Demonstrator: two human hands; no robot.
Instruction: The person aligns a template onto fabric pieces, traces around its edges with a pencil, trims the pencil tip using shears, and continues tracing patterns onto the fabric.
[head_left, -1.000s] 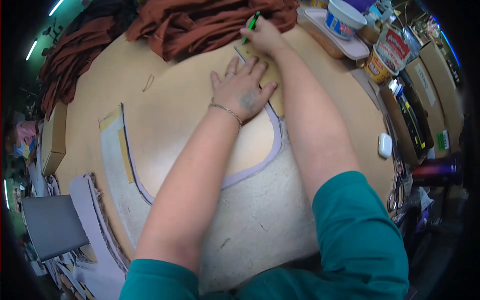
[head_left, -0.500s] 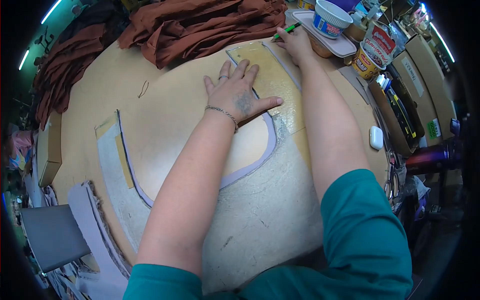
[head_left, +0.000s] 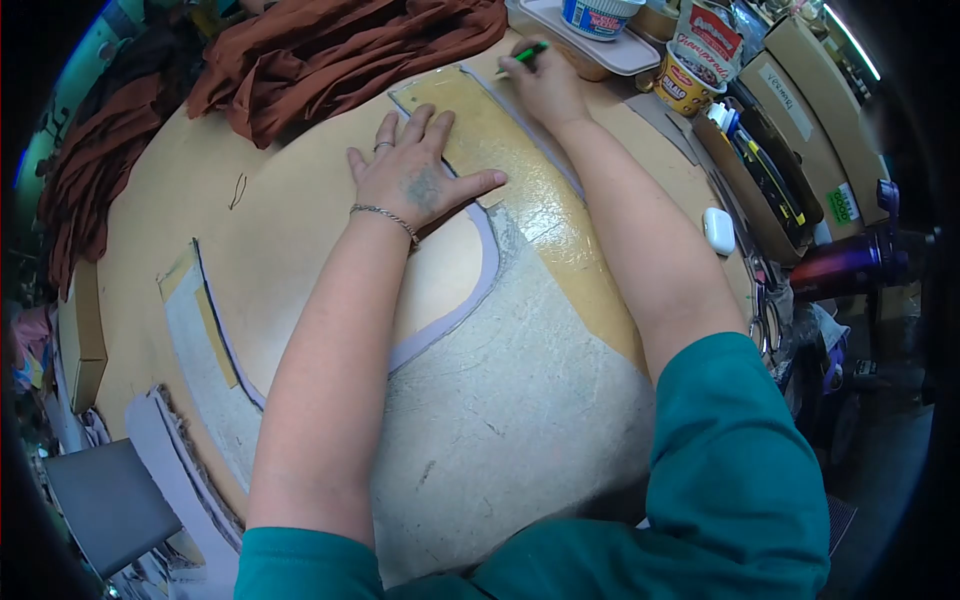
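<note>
My left hand (head_left: 412, 182) lies flat with its fingers spread, pressing on the taped yellow end of a large pattern template (head_left: 500, 400) and the table beside it. A ring and a bracelet are on this hand. The template is mostly grey and worn, with a shiny yellow part (head_left: 545, 225) toward the far right. Lavender fabric (head_left: 485, 262) shows as a strip along the template's curved inner edge. Between the fingers of my right hand (head_left: 550, 88) is a green pen (head_left: 522, 58), just off the template's far right edge. Whether its tip touches anything is unclear.
Rust-brown cloth (head_left: 330, 65) is heaped at the back. A plastic container (head_left: 640, 58), food cups (head_left: 685, 85), a box of pens and cutters (head_left: 760, 175), a white earbud case (head_left: 718, 232) and scissors (head_left: 766, 325) line the right side. Lavender scraps (head_left: 175, 450) lie at left.
The view has shifted, so the table things appear further left. My right hand's grip on the pen has turned, and the pen sits nearer the template's far corner. My left hand stays flat.
</note>
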